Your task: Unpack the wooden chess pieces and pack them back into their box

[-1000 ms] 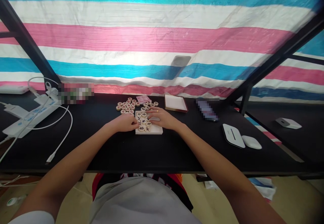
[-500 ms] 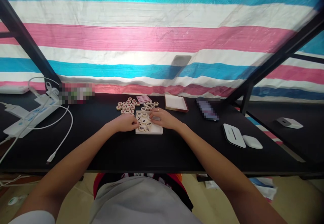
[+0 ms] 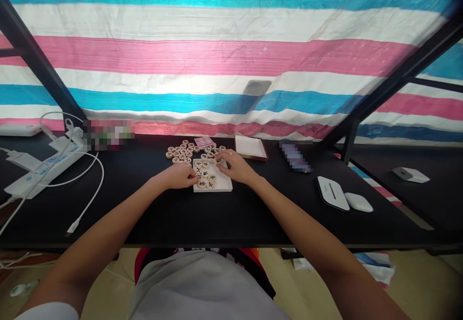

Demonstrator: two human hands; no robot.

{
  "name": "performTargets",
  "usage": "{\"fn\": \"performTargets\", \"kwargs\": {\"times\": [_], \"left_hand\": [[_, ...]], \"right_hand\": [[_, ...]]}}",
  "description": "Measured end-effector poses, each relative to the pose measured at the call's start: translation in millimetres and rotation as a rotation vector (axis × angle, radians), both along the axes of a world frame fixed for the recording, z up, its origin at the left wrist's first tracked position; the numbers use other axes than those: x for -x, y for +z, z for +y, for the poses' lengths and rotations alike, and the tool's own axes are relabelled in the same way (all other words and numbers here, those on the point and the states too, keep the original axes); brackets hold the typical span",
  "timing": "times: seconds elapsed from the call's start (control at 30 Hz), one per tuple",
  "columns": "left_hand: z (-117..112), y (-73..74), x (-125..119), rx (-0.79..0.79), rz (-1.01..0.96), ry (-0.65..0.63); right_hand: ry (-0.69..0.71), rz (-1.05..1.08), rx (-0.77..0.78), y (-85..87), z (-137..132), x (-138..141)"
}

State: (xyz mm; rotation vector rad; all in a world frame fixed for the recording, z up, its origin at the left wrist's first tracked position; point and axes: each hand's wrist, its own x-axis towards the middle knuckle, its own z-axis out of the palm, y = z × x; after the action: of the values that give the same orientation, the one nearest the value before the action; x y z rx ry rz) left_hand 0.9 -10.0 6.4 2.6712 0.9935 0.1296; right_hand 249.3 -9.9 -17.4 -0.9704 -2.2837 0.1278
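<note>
A white shallow tray (image 3: 223, 184) lies on the black table (image 3: 181, 214) and holds several round wooden game discs (image 3: 204, 174) with black marks. My left hand (image 3: 181, 175) rests at the tray's left edge, fingers curled and pinched at a disc there. My right hand (image 3: 233, 165) sits at the tray's far right corner, fingers bent together near the loose discs (image 3: 181, 152) heaped behind the tray. Whether the right fingers hold a disc is hidden. A ring shows on that hand.
A pink card (image 3: 204, 141) lies behind the loose discs. A second white tray with a brown rim (image 3: 251, 147) stands right of them. White power strips and cables (image 3: 47, 163) fill the left. Two white devices (image 3: 340, 197) lie at the right. A striped tarp hangs behind.
My right hand has drawn back from over the tray's discs toward its far right corner. The left hand has stayed at the tray's left edge.
</note>
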Motion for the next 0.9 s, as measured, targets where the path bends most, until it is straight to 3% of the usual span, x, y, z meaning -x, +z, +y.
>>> {"fn": "performTargets", "kwargs": {"times": [0.13,0.3,0.43,0.7,0.9], "left_hand": [[-1.4,1.9,0.4,0.01,0.003,0.015],[-2.3,4.1,0.7,0.02,0.039,0.038],[-3.0,6.0,-1.0,0.007,0.05,0.041],[-2.0,2.3,-1.1,-0.045,0.054,0.023],[-1.6,2.9,-1.6,-0.032,0.063,0.028]], "right_hand": [[-0.22,0.079,-0.039,-3.8,8.5,-13.0],[-0.354,-0.06,0.121,-11.2,19.2,-22.9],[-0.303,-0.118,0.203,-18.8,23.3,-20.0],[-0.126,-0.069,0.103,-28.5,27.8,-21.8],[-0.124,-0.006,0.116,-21.4,21.6,-16.6]]}}
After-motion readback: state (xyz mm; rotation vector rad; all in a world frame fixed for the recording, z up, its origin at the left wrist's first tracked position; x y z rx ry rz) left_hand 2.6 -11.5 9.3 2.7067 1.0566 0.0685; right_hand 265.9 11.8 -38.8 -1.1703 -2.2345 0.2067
